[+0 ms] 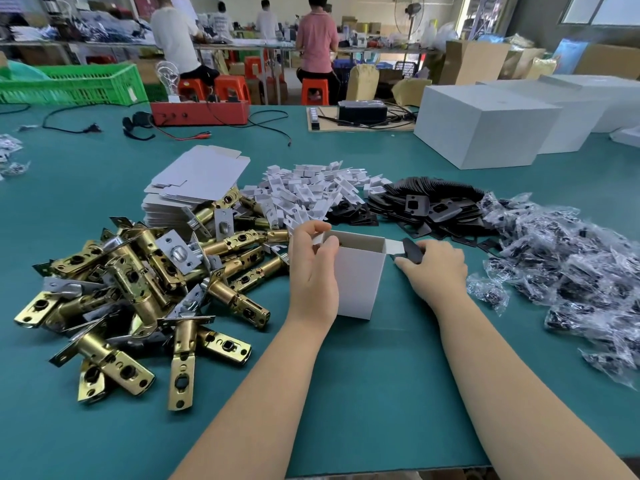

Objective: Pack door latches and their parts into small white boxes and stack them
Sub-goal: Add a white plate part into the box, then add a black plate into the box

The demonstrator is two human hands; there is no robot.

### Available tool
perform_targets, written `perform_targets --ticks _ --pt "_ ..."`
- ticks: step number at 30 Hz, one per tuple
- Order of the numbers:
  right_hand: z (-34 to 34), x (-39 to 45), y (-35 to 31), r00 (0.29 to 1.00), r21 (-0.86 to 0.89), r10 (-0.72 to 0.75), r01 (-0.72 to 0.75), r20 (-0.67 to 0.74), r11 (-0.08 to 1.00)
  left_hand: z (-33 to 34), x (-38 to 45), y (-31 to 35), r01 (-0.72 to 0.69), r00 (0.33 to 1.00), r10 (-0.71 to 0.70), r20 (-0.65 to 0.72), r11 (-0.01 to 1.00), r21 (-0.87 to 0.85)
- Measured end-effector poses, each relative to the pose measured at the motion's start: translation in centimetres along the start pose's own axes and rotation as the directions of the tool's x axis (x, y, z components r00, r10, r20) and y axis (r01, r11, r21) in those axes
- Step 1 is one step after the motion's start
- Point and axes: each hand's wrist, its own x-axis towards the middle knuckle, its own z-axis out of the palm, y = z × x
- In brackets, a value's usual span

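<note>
Two bare forearms reaching from the lower edge over a teal table [363, 393]. Left hand [313, 268]: fingers curled round the left wall of a small white box [358, 275], thumb hooked over its rim on a side flap. Box upright on the table, top open, interior mostly hidden from this angle. Right hand [434, 268]: fingers curled, pinching a black plate [412, 250] just beside the box's right flap [394, 247], plate touching or nearly touching the flap; exact contact unclear.

Left of the box: heap of brass-coloured door latches [138, 289] with silver faceplates, lying crossed in all directions, nearest ones reaching almost to the left wrist. Behind the heap: stack of flat white box blanks [197, 178], unfolded. Directly behind the box: pile of small white folded card inserts [311, 188]. Right of these: spread of black strike plates [426, 206], partly fanned in an overlapping row. Far right: mound of clear plastic bags [568, 261] holding small dark parts, contents too small to identify.

Farther back on the table: large white cartons [485, 126] at right, a red box [201, 112] with cables, a black device [362, 110] on a board. Green crate [72, 84] at far left. Background: several people seated on orange stools [232, 88] at another bench, backs turned.
</note>
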Motion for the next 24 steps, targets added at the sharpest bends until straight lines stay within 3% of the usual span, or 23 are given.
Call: perform_targets --ticks 2,5,9,12,18,24 --pt "-0.2 -0.2 0.1 0.997 0.17 -0.067 0.073 -0.041 0.983 0.0 0.0 0.0 -0.003 1.0 0.003 0.005 1.0 -0.007" --pt "-0.4 -0.6 0.2 0.986 0.226 -0.104 0.132 -0.131 0.965 -0.2 0.1 -0.1 -0.006 1.0 0.006 0.007 1.0 -0.008" --pt "-0.7 -1.2 0.0 0.997 0.39 -0.008 0.036 -0.072 0.92 -0.1 0.0 -0.1 -0.008 1.0 0.008 0.016 1.0 -0.011" --pt "-0.9 -1.6 -0.3 0.998 0.635 0.065 -0.033 -0.026 0.771 -0.1 0.0 -0.1 -0.011 1.0 0.011 0.015 1.0 -0.005" --pt "-0.6 -1.9 -0.6 0.997 0.682 -0.005 0.056 -0.077 0.73 -0.2 0.0 -0.2 -0.021 1.0 0.021 0.014 1.0 0.008" --pt "-1.7 -2.0 -1.6 0.984 0.851 -0.058 0.173 -0.166 0.495 -0.3 -0.2 -0.2 -0.013 1.0 0.013 0.0 1.0 -0.004"
